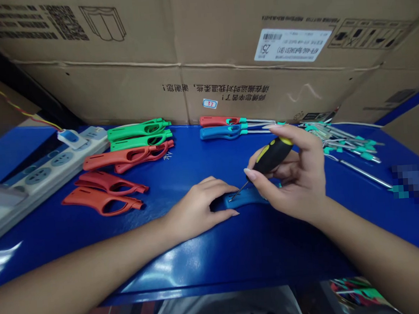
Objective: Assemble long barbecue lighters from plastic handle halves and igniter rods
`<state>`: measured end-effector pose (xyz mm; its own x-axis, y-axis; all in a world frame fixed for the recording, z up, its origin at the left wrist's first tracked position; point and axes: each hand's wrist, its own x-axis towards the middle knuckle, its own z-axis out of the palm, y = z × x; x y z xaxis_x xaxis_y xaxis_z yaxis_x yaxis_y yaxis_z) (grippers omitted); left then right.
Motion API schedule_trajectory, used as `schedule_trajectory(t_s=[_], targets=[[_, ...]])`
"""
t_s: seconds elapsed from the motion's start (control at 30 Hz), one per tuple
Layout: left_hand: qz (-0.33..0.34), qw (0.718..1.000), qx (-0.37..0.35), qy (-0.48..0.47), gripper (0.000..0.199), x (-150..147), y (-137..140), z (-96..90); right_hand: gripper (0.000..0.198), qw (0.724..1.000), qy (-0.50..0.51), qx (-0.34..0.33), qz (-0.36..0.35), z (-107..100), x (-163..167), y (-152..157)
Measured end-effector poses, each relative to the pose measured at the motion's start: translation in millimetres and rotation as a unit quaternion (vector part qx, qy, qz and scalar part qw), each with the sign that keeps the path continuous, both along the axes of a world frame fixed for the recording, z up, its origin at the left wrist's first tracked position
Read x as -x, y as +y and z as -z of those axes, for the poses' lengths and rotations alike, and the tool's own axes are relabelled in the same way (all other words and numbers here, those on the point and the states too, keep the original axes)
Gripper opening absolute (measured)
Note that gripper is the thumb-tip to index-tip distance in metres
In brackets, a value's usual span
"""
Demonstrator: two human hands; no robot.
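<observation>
My right hand (301,182) is closed around the black and yellow handle of a screwdriver (271,155). The tool slants down to the left, its thin shaft meeting the left end of a blue gas lighter (246,198) that lies on the table. With thumb and fingers on either side of that end, my left hand (194,207) grips the lighter. Its right part is hidden behind my right hand. Beyond my hands lie a blue lighter (218,132) and a red lighter (216,121), both with metal tubes.
Several green casings (133,130), red casings (106,182) and small screws (167,156) lie left on the blue table (173,268). A power strip (64,159) runs along the left. Metal lighter tubes (350,141) are heaped at right. A cardboard box (138,90) walls the back.
</observation>
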<state>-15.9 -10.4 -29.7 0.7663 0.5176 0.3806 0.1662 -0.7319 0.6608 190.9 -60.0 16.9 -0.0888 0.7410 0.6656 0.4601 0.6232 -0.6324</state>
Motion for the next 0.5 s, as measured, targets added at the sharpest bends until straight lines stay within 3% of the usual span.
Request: schedule_trajectory(t_s=[0.5], targets=[[0.010,1.000,-0.004,-0.003,0.037,-0.3,0.3,-0.2,0.064,1.000,-0.015,-0.001,-0.008,0.8,3.1,-2.7]])
